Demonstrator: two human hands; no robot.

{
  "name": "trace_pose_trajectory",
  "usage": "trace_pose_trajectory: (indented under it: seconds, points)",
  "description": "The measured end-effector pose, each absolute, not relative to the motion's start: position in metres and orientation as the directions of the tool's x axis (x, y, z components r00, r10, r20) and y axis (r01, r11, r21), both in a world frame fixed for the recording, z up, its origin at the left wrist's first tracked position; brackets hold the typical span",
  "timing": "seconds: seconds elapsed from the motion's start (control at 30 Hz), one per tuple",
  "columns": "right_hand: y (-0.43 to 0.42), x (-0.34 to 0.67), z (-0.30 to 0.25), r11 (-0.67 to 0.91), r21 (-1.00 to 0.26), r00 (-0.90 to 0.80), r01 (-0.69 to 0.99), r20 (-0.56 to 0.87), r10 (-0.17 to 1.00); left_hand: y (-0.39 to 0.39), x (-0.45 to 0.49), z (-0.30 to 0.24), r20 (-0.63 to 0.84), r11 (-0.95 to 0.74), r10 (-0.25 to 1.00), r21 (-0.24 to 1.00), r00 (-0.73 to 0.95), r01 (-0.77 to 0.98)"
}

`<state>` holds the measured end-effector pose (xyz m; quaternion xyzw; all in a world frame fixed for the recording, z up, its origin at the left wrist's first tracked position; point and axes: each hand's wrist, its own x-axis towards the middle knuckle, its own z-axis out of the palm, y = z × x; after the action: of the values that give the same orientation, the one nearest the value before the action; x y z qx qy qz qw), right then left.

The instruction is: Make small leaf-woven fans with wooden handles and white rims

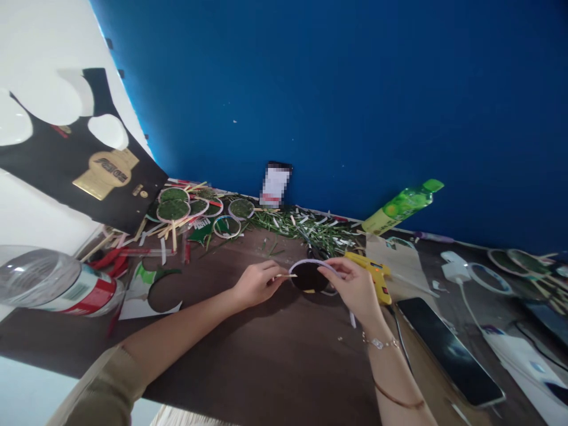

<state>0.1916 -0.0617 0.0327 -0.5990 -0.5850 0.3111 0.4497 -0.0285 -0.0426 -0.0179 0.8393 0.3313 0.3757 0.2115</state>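
Left hand (255, 284): fingers pinched shut on a thin wooden stick (286, 276), tip at the rim of a white ring (310, 263). Right hand (352, 287): curled closed, gripping the ring's right edge. Ring sits on the brown table (275, 349), just beside a yellow glue gun (370, 272).

Deep blue wall (355, 89), dark brown table (275, 355). The glue gun (373, 272) is yellow, the bottle (402, 207) bright green, the ring (306, 277) white-rimmed around black, the stick (287, 276) pale tan, the discs (173, 209) mossy green.
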Motion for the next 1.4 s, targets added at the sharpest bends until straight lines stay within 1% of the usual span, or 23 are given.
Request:
trace_pose_trajectory:
  seconds: [0.13,0.27,0.37,0.6,0.8,1.03,1.17,1.3,1.4]
  points:
    - [-0.065,0.187,0.037,0.14,-0.873,0.129,0.466,0.224,0.966,-0.046,-0.029,-0.013,0.488,-0.684,0.722,0.608,0.49,0.402]
    - [-0.068,0.185,0.04,0.197,-0.851,0.111,0.487,0.284,0.952,-0.046,-0.03,-0.01,0.504,-0.704,0.693,0.625,0.515,0.336]
    - [-0.068,0.187,0.043,0.219,-0.826,0.081,0.519,0.303,0.95,-0.044,-0.029,-0.01,0.521,-0.713,0.68,0.635,0.515,0.299]
    - [-0.066,0.192,0.046,0.29,-0.743,-0.015,0.604,0.354,0.935,-0.042,-0.026,-0.015,0.557,-0.709,0.689,0.651,0.464,0.272]
    - [-0.066,0.189,0.054,0.343,-0.666,-0.059,0.663,0.41,0.91,-0.043,-0.026,-0.013,0.546,-0.697,0.699,0.665,0.463,0.268]
    - [-0.065,0.19,0.055,0.412,-0.612,-0.119,0.675,0.461,0.879,-0.043,-0.025,-0.013,0.543,-0.69,0.702,0.679,0.461,0.251]
    - [-0.065,0.19,0.057,0.446,-0.59,-0.147,0.673,0.484,0.863,-0.043,-0.026,-0.013,0.506,-0.664,0.724,0.695,0.469,0.276]
    - [-0.067,0.188,0.064,0.464,-0.569,-0.157,0.679,0.505,0.848,-0.044,-0.027,-0.011,0.427,-0.615,0.76,0.717,0.49,0.328]
    - [-0.067,0.188,0.068,0.482,-0.549,-0.161,0.683,0.53,0.833,-0.044,-0.028,-0.009,0.395,-0.605,0.768,0.705,0.505,0.369]
